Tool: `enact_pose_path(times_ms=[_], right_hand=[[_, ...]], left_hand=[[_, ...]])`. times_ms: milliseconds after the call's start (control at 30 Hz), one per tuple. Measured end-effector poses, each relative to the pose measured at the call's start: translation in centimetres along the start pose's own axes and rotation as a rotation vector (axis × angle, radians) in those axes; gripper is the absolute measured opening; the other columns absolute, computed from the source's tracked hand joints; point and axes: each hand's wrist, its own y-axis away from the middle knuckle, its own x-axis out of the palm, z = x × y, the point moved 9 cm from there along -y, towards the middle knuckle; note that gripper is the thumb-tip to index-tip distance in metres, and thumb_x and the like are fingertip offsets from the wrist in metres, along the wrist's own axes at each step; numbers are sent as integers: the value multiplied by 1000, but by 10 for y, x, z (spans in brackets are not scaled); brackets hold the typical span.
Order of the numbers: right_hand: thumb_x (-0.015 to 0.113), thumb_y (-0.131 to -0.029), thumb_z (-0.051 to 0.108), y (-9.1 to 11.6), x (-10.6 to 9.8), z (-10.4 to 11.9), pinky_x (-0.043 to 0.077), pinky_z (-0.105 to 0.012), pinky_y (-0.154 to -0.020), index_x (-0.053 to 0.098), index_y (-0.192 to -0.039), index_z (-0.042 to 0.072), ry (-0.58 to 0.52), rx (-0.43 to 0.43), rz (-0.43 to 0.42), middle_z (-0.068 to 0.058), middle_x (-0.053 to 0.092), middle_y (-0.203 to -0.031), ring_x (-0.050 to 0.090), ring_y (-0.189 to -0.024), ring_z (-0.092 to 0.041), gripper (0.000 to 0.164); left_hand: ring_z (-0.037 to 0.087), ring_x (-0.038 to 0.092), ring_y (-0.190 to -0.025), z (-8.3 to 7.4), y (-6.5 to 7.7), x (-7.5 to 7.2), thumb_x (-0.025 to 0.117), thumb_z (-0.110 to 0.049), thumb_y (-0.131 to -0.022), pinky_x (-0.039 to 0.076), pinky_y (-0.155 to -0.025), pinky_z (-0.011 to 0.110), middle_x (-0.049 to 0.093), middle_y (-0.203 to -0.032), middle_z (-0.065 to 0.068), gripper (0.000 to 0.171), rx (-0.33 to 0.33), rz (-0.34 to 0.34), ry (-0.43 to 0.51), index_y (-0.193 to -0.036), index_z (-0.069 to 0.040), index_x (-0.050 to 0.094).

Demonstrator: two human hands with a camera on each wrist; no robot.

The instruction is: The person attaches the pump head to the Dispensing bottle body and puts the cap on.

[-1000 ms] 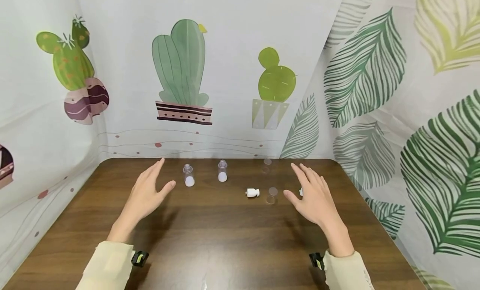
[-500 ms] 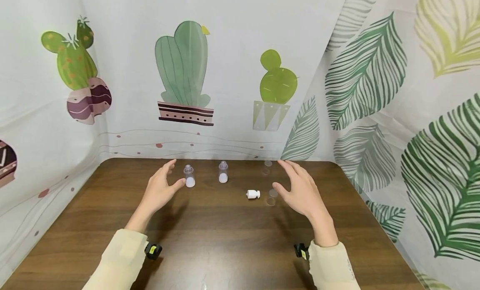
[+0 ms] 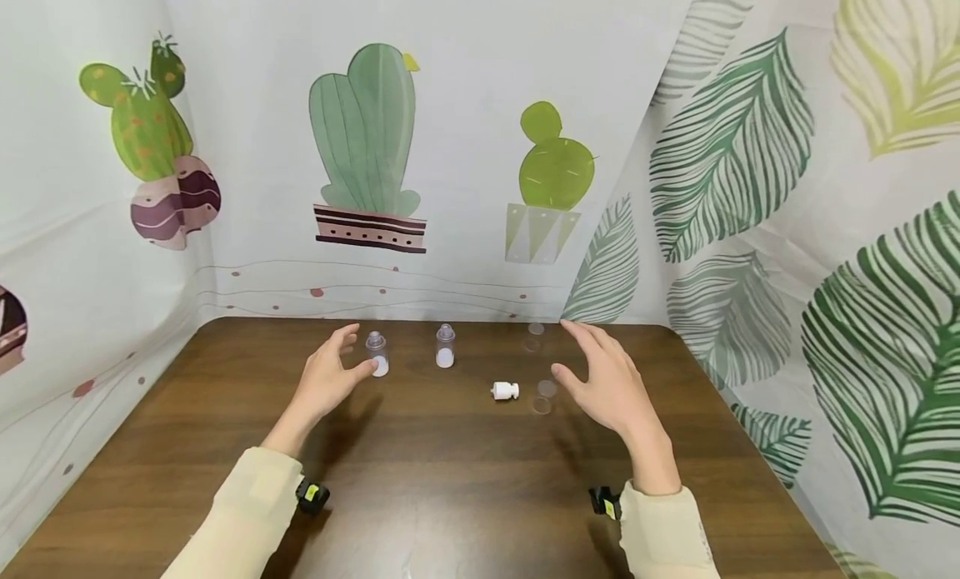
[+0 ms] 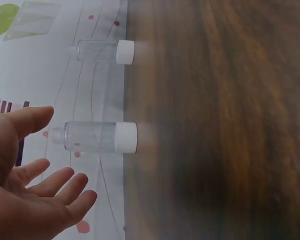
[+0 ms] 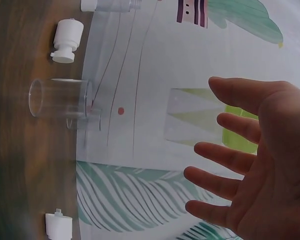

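My left hand [image 3: 328, 381] hovers beside the nearer-left clear bottle [image 4: 92, 137], its thumb and fingers spread apart. The wrist view shows a gap between fingers and bottle. That bottle stands upright on a white base, with a bare threaded neck. A matching bottle [image 3: 446, 346] stands to its right. My right hand [image 3: 609, 387] is held in the air, fingers spread and holding nothing. It is nearest to a clear cylindrical cap [image 5: 60, 98]. Left of that cap, a white pump head [image 3: 505, 391] lies on its side.
A second clear cap [image 3: 534, 337] stands farther back on the brown table [image 3: 450, 479]. Another white pump head [image 5: 59, 226] shows in the right wrist view; the right hand hides it in the head view. A printed curtain [image 3: 465, 146] hangs behind the table.
My left hand has moved right, up to the left bottle. My right hand has moved left, and it now covers the second pump head. The bottles and caps stay put.
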Motion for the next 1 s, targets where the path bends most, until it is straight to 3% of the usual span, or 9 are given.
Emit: enact_pose_path(times_ms=[533, 1000], right_hand=[[73, -100, 29, 2, 3, -3, 38, -67, -114, 46, -160, 17, -12, 1, 6, -15, 49, -159, 46, -144, -46, 67], [73, -101, 30, 1, 4, -1, 38, -67, -114, 46, -161, 18, -9, -3, 15, -14, 48, -159, 46, -144, -45, 67]], left_hand=[[42, 52, -142, 15, -15, 20, 76, -19, -97, 44, -112, 58, 54, -155, 24, 70, -123, 10, 144, -156, -5, 43], [42, 54, -137, 19, -23, 33, 75, -21, -97, 45, -111, 55, 57, -150, 26, 65, -193, 53, 170, -151, -2, 44]])
